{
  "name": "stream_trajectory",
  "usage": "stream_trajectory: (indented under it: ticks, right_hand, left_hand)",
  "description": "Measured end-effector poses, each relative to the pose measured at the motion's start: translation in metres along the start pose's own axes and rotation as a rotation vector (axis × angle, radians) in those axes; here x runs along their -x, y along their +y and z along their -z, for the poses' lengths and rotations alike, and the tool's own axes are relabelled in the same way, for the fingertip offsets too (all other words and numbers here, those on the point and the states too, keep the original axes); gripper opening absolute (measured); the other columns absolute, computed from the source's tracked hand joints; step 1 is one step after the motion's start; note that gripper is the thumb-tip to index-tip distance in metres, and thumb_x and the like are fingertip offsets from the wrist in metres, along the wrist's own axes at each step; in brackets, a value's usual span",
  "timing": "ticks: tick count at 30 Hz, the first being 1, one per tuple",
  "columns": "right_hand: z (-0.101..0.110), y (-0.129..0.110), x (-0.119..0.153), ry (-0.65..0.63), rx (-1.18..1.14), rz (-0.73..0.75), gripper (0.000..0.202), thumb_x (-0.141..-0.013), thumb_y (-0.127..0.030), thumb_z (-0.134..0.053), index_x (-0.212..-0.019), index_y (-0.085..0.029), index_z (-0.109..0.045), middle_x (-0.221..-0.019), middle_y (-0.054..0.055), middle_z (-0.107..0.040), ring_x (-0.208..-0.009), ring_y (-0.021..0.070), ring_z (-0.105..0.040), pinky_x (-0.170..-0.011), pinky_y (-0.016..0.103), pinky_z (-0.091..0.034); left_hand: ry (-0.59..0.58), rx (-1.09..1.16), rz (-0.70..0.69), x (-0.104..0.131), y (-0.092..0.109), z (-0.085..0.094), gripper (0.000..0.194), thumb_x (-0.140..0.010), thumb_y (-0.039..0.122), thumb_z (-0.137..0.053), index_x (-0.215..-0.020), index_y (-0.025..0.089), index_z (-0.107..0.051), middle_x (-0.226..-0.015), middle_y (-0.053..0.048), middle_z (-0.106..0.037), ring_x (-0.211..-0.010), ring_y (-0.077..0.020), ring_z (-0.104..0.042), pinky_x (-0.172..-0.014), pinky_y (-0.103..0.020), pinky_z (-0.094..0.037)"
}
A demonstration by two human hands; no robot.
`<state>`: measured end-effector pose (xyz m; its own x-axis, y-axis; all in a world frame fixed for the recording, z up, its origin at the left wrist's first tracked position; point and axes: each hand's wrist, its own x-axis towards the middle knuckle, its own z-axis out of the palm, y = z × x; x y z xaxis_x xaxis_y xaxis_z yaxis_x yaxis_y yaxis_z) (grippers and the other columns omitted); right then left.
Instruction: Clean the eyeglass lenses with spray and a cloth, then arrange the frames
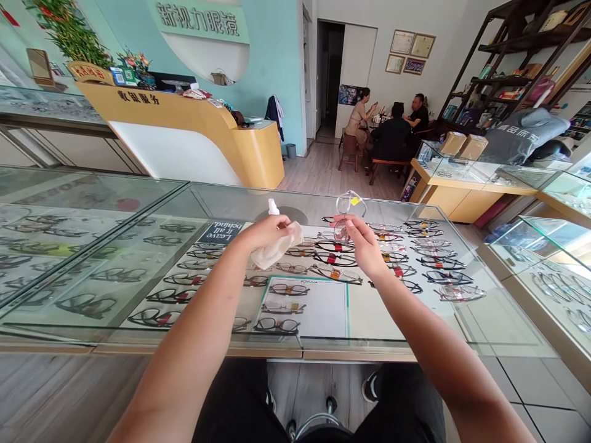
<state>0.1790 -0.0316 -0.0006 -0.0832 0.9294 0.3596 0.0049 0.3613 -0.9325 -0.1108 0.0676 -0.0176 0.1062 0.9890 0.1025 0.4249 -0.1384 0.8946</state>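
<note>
Bare arms (205,307) outstretched, both hands (364,241) pinching

Pretty bright room tbh: teal wall (279,67) behind a curvy yellow-and-white reception desk (261,157), white wall (353,12) with four frames (407,51), greyish wood-look floor (309,172), dark shelving (505,48) off right, dark doorway (329,80) mid-back.

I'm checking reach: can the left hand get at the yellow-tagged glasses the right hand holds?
Probably yes: the left hand, gripping a pale cloth, is nearby, and nothing visible stands between it and the yellow-tagged glasses in the right hand.
</note>
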Motion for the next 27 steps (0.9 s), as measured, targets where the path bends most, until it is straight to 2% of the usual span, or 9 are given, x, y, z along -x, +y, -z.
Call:
stream_trajectory:
  ticks: [3, 5, 8, 13, 22, 27]
  right_hand:
    - [0.000, 0.000, 0.000, -0.019, 0.000, -0.006, 0.046, -0.104, -0.067, -0.058, -0.117, -0.026, -0.076, -0.115, 0.006, -0.079, -0.086, 0.0205, -0.063, -0.088, 0.037, -0.054]
    - [-0.001, -0.001, 0.000, -0.040, 0.000, -0.008, 0.046, -0.103, -0.067, -0.059, -0.115, -0.026, -0.078, -0.113, 0.006, -0.080, -0.084, 0.0206, -0.062, -0.085, 0.037, -0.053]
    - [-0.002, -0.004, 0.001, -0.070, -0.019, -0.004, 0.044, -0.103, -0.066, -0.061, -0.111, -0.026, -0.079, -0.108, 0.005, -0.080, -0.081, 0.0203, -0.061, -0.086, 0.038, -0.053]
    - [-0.005, -0.008, 0.003, -0.112, -0.030, -0.003, 0.047, -0.102, -0.069, -0.061, -0.105, -0.027, -0.081, -0.100, 0.004, -0.079, -0.079, 0.0205, -0.059, -0.087, 0.039, -0.054]
    - [-0.001, -0.013, 0.005, -0.150, -0.052, 0.021, 0.042, -0.104, -0.064, -0.063, -0.105, -0.027, -0.082, -0.099, 0.003, -0.079, -0.080, 0.0202, -0.062, -0.087, 0.038, -0.054]
    - [-0.004, -0.006, 0.004, -0.200, -0.072, 0.000, 0.045, -0.102, -0.067, -0.066, -0.101, -0.024, -0.080, -0.097, 0.004, -0.078, -0.086, 0.0205, -0.064, -0.087, 0.036, -0.054]
  left_hand:
    - [-0.119, 0.074, 0.001, 0.004, 0.018, -0.006, 0.058, -0.063, 0.073, -0.092, -0.085, 0.022, -0.073, -0.078, -0.003, -0.072, -0.072, -0.0220, -0.064, -0.066, -0.032, -0.051]
    - [-0.116, 0.213, 0.009, 0.008, 0.029, -0.013, 0.068, -0.062, 0.079, -0.092, -0.093, 0.022, -0.074, -0.090, -0.005, -0.075, -0.082, -0.0233, -0.069, -0.071, -0.032, -0.055]
    - [-0.067, 0.433, 0.044, 0.016, 0.041, -0.026, 0.072, -0.053, 0.074, -0.100, -0.095, 0.021, -0.075, -0.099, -0.006, -0.077, -0.090, -0.0242, -0.071, -0.075, -0.033, -0.058]
    - [-0.058, 0.542, 0.061, 0.026, 0.051, -0.041, 0.068, -0.053, 0.068, -0.103, -0.095, 0.020, -0.076, -0.098, -0.006, -0.078, -0.089, -0.0234, -0.073, -0.076, -0.034, -0.061]
    - [-0.040, 0.589, 0.053, 0.026, 0.048, -0.048, 0.067, -0.055, 0.068, -0.104, -0.094, 0.019, -0.078, -0.092, -0.005, -0.077, -0.082, -0.0209, -0.071, -0.071, -0.031, -0.059]
    - [-0.092, 0.678, 0.064, 0.028, 0.049, -0.047, 0.064, -0.057, 0.062, -0.107, -0.094, 0.018, -0.080, -0.089, -0.004, -0.076, -0.076, -0.0176, -0.070, -0.067, -0.028, -0.057]
